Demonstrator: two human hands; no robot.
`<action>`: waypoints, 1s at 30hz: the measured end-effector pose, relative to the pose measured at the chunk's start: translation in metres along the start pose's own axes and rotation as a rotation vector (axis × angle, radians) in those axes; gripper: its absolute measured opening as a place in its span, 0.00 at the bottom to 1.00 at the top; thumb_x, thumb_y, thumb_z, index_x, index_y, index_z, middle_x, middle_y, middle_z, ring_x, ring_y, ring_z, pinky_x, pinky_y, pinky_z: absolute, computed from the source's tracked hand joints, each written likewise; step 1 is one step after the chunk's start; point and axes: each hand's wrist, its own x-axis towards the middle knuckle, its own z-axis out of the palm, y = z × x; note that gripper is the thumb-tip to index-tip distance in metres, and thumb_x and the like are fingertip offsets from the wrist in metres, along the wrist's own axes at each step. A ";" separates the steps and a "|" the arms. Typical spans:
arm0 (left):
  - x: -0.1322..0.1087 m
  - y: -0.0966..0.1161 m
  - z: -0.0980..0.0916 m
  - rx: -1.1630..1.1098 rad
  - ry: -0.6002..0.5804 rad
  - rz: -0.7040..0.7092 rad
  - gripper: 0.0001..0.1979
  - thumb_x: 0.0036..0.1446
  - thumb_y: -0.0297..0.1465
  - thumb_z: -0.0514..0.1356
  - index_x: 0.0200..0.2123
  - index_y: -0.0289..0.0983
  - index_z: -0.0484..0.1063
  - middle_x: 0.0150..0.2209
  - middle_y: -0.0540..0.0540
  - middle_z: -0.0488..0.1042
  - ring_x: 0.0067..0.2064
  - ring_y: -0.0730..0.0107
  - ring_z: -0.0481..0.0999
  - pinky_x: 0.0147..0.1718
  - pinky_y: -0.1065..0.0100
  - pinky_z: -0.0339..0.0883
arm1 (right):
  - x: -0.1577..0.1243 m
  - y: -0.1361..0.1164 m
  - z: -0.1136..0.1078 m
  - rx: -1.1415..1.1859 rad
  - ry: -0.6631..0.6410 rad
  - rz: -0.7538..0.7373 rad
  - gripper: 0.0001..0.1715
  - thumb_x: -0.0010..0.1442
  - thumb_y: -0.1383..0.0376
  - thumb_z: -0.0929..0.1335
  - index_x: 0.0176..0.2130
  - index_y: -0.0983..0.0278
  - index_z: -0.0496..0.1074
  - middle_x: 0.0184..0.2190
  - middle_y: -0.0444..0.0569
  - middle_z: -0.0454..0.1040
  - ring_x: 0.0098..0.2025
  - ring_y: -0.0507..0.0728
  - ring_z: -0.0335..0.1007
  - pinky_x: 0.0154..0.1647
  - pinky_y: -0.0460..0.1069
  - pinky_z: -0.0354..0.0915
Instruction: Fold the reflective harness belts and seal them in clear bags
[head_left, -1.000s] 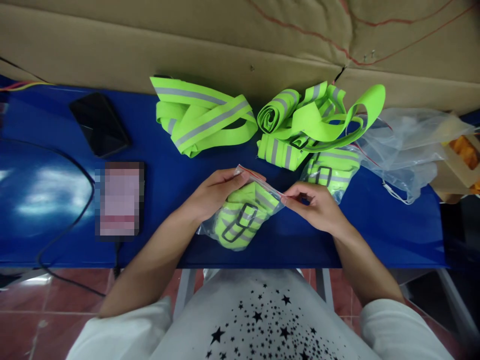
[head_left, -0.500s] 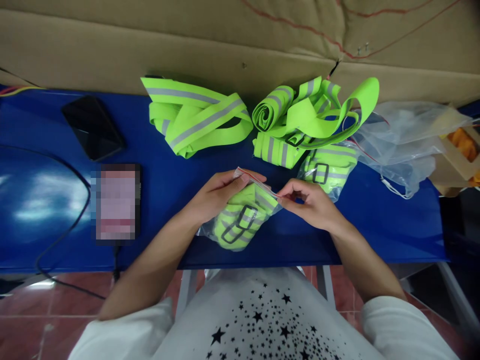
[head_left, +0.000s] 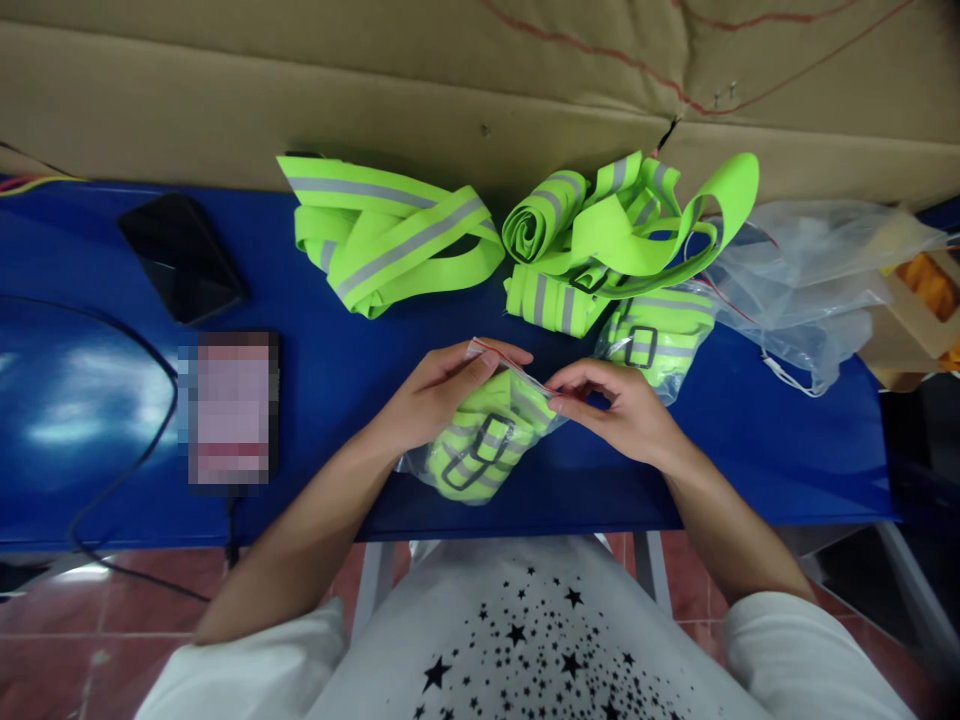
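Near the table's front edge, a clear zip-lock bag (head_left: 414,462) with a red seal line holds a folded lime-green reflective strap (head_left: 469,478) with black buckles. My left hand (head_left: 442,390) grips the bag's top edge at the left, thumb over the seal. At the right end of that seal, my right hand (head_left: 611,405) pinches the edge between thumb and fingers. Just beyond my right hand lies another bagged strap (head_left: 667,325). Rolled and looped green straps (head_left: 555,225) sit behind it, and a loose, tangled strap (head_left: 397,240) lies further left.
Clear plastic bags (head_left: 810,265) are heaped at the right beside a cardboard box (head_left: 911,330) with orange contents. On the left of the blue table (head_left: 315,370) lie a black phone-like device (head_left: 182,258), a blurred-out device (head_left: 232,410) and a black cable (head_left: 161,420). A brown covered surface (head_left: 375,90) borders the back.
My right hand has shifted slightly left along the bag's seal. My left hand keeps its grip, and the straps on the table stay in place.
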 end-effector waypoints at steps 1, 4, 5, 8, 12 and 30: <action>0.000 0.000 0.000 -0.001 -0.008 -0.009 0.18 0.67 0.44 0.62 0.47 0.37 0.83 0.43 0.43 0.83 0.43 0.66 0.81 0.44 0.69 0.73 | 0.000 0.000 0.001 0.004 0.004 -0.013 0.08 0.64 0.60 0.74 0.42 0.61 0.79 0.33 0.44 0.79 0.33 0.50 0.73 0.36 0.46 0.68; 0.000 -0.001 -0.001 -0.002 -0.027 -0.038 0.19 0.67 0.45 0.61 0.49 0.37 0.82 0.43 0.43 0.83 0.43 0.65 0.81 0.43 0.70 0.73 | -0.001 0.001 0.005 0.010 0.016 -0.033 0.06 0.64 0.61 0.74 0.40 0.61 0.78 0.31 0.43 0.78 0.32 0.50 0.72 0.34 0.46 0.67; 0.000 -0.001 -0.001 0.001 -0.030 -0.046 0.19 0.67 0.45 0.61 0.49 0.37 0.82 0.43 0.43 0.83 0.43 0.66 0.81 0.42 0.70 0.73 | -0.001 0.002 0.005 0.007 0.018 -0.034 0.06 0.65 0.61 0.74 0.40 0.62 0.77 0.31 0.43 0.78 0.31 0.50 0.72 0.33 0.46 0.67; 0.000 0.000 -0.002 0.037 -0.027 -0.057 0.20 0.67 0.46 0.61 0.48 0.37 0.82 0.42 0.44 0.83 0.41 0.67 0.80 0.41 0.71 0.72 | -0.001 0.006 0.006 -0.016 0.015 -0.032 0.06 0.66 0.61 0.72 0.40 0.62 0.76 0.32 0.44 0.78 0.31 0.49 0.71 0.33 0.46 0.66; 0.001 0.005 -0.003 0.136 -0.004 -0.057 0.19 0.66 0.46 0.62 0.45 0.37 0.83 0.38 0.45 0.83 0.39 0.66 0.79 0.38 0.71 0.71 | -0.002 0.009 0.004 -0.036 0.028 -0.022 0.07 0.66 0.61 0.72 0.39 0.62 0.76 0.32 0.44 0.77 0.31 0.50 0.70 0.33 0.46 0.65; 0.004 -0.004 -0.003 0.165 -0.128 -0.010 0.17 0.69 0.42 0.60 0.52 0.39 0.82 0.48 0.45 0.84 0.48 0.66 0.82 0.47 0.71 0.72 | 0.000 0.012 0.006 0.022 -0.074 0.073 0.08 0.67 0.60 0.71 0.40 0.62 0.76 0.32 0.43 0.75 0.31 0.50 0.68 0.34 0.47 0.63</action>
